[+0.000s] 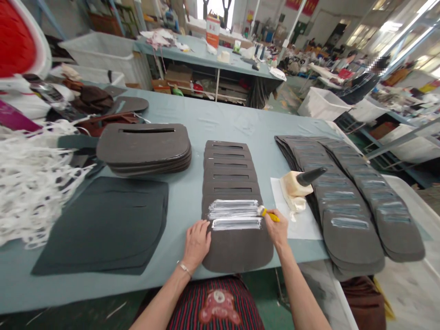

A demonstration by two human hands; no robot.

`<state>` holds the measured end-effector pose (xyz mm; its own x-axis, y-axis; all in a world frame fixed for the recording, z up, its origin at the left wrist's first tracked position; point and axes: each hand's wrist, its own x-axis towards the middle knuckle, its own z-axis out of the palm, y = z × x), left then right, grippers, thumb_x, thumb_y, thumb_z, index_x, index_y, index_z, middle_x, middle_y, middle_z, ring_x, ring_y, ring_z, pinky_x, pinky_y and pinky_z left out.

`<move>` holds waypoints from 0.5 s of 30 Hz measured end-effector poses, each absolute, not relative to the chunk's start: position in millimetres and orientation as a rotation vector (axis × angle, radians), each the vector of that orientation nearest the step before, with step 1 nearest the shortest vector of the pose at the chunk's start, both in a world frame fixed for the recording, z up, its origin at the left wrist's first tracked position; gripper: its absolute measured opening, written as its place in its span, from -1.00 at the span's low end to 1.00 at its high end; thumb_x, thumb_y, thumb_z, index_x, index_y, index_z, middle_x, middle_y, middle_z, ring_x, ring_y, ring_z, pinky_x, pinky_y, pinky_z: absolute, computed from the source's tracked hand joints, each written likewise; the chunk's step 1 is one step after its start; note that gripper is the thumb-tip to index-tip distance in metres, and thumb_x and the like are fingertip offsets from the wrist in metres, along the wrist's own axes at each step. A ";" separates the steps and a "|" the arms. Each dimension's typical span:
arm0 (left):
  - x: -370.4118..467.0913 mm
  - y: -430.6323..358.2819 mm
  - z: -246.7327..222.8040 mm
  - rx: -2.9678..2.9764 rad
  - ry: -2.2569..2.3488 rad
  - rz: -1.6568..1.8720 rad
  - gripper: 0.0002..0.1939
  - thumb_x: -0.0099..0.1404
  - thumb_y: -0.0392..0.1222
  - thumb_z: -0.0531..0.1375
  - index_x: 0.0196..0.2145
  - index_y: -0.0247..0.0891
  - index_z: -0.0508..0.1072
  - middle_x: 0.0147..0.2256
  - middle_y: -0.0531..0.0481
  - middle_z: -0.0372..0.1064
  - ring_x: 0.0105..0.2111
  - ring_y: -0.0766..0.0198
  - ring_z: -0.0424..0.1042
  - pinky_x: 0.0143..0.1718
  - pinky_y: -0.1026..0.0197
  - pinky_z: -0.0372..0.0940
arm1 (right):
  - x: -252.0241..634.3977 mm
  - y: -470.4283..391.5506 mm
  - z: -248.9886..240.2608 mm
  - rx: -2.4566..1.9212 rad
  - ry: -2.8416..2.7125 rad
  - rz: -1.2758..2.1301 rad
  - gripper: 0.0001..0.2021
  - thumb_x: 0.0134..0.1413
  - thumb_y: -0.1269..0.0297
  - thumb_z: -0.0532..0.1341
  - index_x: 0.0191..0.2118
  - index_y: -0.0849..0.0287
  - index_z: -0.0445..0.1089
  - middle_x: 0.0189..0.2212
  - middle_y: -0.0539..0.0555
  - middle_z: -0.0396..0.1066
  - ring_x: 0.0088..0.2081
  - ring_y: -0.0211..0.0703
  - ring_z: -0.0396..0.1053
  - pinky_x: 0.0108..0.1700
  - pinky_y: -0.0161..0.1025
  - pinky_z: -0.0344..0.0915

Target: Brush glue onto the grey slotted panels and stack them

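Observation:
A row of overlapping dark grey slotted panels (237, 250) lies before me, each with a long narrow slot. White glue (235, 208) is smeared in streaks around the slots of the two nearest panels. My right hand (277, 227) grips a yellow-handled brush (271, 215), its bristles at the right end of the upper streak. Resting flat at the panels' left edge is my left hand (197, 243), fingers stretched out. Right of the brush stands a cream block-shaped container (290, 183) with a black cone-shaped piece (311, 176) sticking out, on a white sheet (304, 225).
To the left are a stack of slotted panels (144, 142), flat dark sheets (106, 224) and a heap of white netted scraps (27, 183). Overlapping rows of glued panels (350, 233) lie at the right. Behind stands another table (192, 48); a person (360, 85) is at far right.

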<state>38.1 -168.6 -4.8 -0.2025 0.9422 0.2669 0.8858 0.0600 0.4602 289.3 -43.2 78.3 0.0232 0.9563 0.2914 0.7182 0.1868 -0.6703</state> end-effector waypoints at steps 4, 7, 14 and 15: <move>40.8 -168.7 -8.1 1.880 2.267 0.829 -0.64 0.28 -0.24 -0.01 0.03 -0.25 0.26 0.00 -0.20 0.31 0.04 0.09 0.25 0.04 0.01 0.11 | 209.0 -87.0 71.0 -1.254 -1.974 0.700 -0.84 0.01 0.30 0.08 -0.35 0.14 0.40 -0.45 0.02 0.43 -0.43 -0.23 0.33 -0.33 -0.33 0.23; 42.1 -168.7 -12.3 1.879 2.281 0.838 -0.64 0.28 -0.22 0.00 0.03 -0.27 0.25 -0.02 -0.22 0.32 0.03 0.07 0.26 0.04 0.00 0.11 | 184.1 -98.9 61.2 -1.160 -2.020 0.731 -0.83 -0.01 0.34 0.07 -0.35 0.13 0.42 -0.41 0.03 0.44 -0.38 -0.21 0.36 -0.27 -0.32 0.26; 42.3 -167.8 -14.7 1.862 2.274 0.874 -0.65 0.27 -0.21 0.01 0.01 -0.25 0.25 -0.04 -0.21 0.32 0.02 0.06 0.27 0.04 0.00 0.11 | 300.2 -65.5 76.2 -1.669 -1.790 0.341 -0.84 -0.02 0.26 0.09 -0.45 0.15 0.38 -0.55 0.01 0.38 -0.50 -0.22 0.27 -0.40 -0.32 0.16; 42.5 -167.8 -14.2 1.856 2.277 0.878 -0.65 0.27 -0.21 0.01 0.01 -0.25 0.25 -0.04 -0.20 0.32 0.01 0.07 0.27 0.04 0.01 0.11 | 299.0 -67.0 77.9 -1.666 -1.787 0.317 -0.85 -0.02 0.26 0.09 -0.46 0.15 0.37 -0.55 0.01 0.37 -0.50 -0.22 0.27 -0.40 -0.32 0.15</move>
